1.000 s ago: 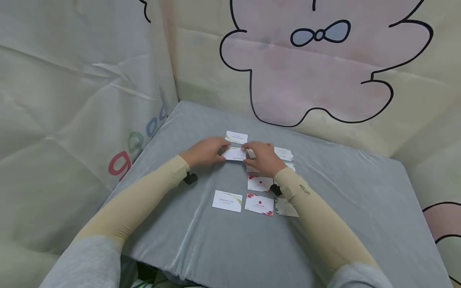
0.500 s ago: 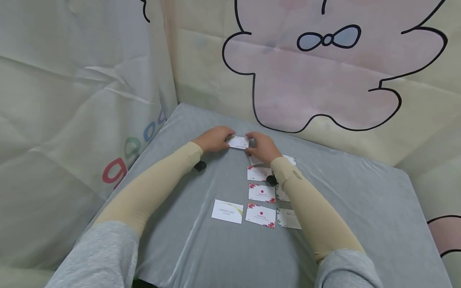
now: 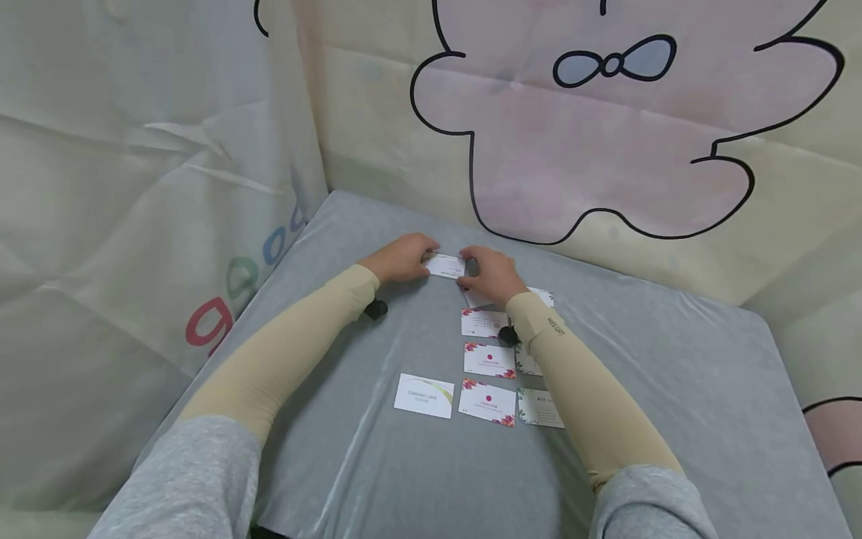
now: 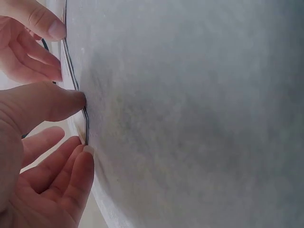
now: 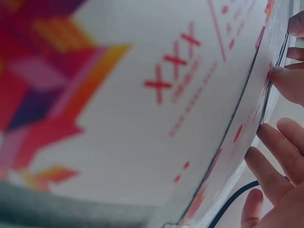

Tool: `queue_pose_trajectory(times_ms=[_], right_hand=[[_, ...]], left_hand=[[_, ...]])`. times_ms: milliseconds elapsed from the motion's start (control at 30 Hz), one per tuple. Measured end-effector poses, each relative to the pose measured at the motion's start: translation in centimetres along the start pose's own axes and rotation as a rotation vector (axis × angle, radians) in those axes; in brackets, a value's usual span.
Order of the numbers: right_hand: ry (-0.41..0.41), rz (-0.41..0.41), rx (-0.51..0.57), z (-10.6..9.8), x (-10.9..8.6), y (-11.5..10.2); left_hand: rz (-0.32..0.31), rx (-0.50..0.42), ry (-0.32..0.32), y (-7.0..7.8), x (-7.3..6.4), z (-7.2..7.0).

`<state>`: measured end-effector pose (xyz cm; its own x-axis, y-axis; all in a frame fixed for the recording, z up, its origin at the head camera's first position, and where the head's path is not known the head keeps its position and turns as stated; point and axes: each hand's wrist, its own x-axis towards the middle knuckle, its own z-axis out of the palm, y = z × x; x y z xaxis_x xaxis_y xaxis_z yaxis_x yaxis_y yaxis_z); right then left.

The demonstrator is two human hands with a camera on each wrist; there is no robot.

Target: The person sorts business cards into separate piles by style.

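Between my two hands at the far end of the left column lies a white business card (image 3: 444, 266), its long sides running across the head view. My left hand (image 3: 402, 258) pinches its left end with thumb and fingers. Its right end is pinched by my right hand (image 3: 494, 277). In the left wrist view the card edge (image 4: 85, 124) shows as more than one thin layer, low over the grey cloth, with the left thumb (image 4: 59, 100) at its near side. The right wrist view has the right fingers (image 5: 273, 173) along the far edge.
Nearer in the left column lies a logo card (image 3: 423, 396). Beside it runs a column of red-flowered cards (image 3: 488, 361), then leaf-edged cards (image 3: 539, 408) partly under the right forearm. A grey cloth (image 3: 646, 374) covers the table; printed curtains (image 3: 377, 120) stand behind and left.
Both hands have moved away from me with the held card, onto the spot of the farthest card in the left column, which is covered now. Over the last half second they hold still.
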<state>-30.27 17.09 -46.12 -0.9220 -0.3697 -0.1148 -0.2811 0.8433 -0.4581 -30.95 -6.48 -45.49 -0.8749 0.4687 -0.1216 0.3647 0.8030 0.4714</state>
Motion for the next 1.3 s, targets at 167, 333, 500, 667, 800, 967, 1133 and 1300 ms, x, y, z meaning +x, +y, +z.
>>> queue_pose_trajectory(times_ms=[167,333,500,667,800,967,1133,1300], right_hand=[[-0.007,-0.004,-0.025,0.5,-0.6,-0.2],[-0.021,-0.033,-0.036,1.0,-1.2,-0.4],[-0.014,-0.033,-0.036,1.2,-1.8,-0.1],[-0.024,-0.036,0.000,1.3,-2.6,-0.1],[-0.017,-0.059,0.019,0.9,-4.5,-0.7],[-0.022,-0.137,-0.024,0.8,-9.9,-1.7],[-0.032,-0.265,-0.076,2.0,-16.0,-3.6],[-0.028,-0.355,-0.139,3.9,-19.2,-4.9]], left_hand=[[0.004,-0.039,0.020,0.0,-0.9,0.9],[-0.009,-0.036,0.036,0.0,-1.6,1.9],[-0.008,-0.039,0.039,0.4,-2.0,2.2],[-0.015,-0.008,0.066,0.9,-3.6,2.3],[0.010,-0.006,0.090,1.6,-6.4,2.4],[0.084,-0.024,0.037,3.3,-11.0,3.6],[0.151,-0.037,-0.031,5.3,-15.3,4.0],[0.154,0.011,-0.079,6.9,-18.3,4.4]])
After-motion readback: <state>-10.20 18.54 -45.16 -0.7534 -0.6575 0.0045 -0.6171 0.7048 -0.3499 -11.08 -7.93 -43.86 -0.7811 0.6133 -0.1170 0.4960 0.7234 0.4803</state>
